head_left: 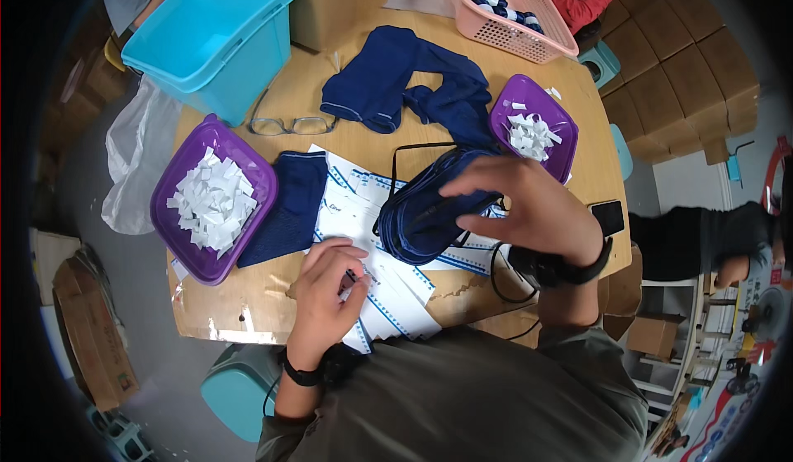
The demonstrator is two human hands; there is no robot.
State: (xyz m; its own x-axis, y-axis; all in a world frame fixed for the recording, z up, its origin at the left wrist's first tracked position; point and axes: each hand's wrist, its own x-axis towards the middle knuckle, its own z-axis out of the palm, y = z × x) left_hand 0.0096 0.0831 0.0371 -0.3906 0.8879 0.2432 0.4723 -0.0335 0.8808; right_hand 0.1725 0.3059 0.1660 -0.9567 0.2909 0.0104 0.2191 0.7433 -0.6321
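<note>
My left hand (329, 290) rests over the white sheets with blue printed borders (388, 305). Its fingers are curled and thumb and index meet; whatever they pinch, if anything, is hidden. My right hand (529, 206) hovers over a dark blue coiled bundle of thin strips or cord (425, 206), thumb and fingers apart with nothing visible between them. Beside my left hand lies a folded navy knitted cloth (289, 206), partly under a purple tray (161, 206) of white slips. More navy cloth (372, 70) is spread beyond the coil, one end reaching toward it.
A second purple tray (563, 119) stands at the right. Eyeglasses (293, 125), a turquoise bin (248, 57) and a pink basket (504, 37) of banded navy rolls are farther off. A phone (607, 217) lies at the right edge. Other people sit or stand around the table.
</note>
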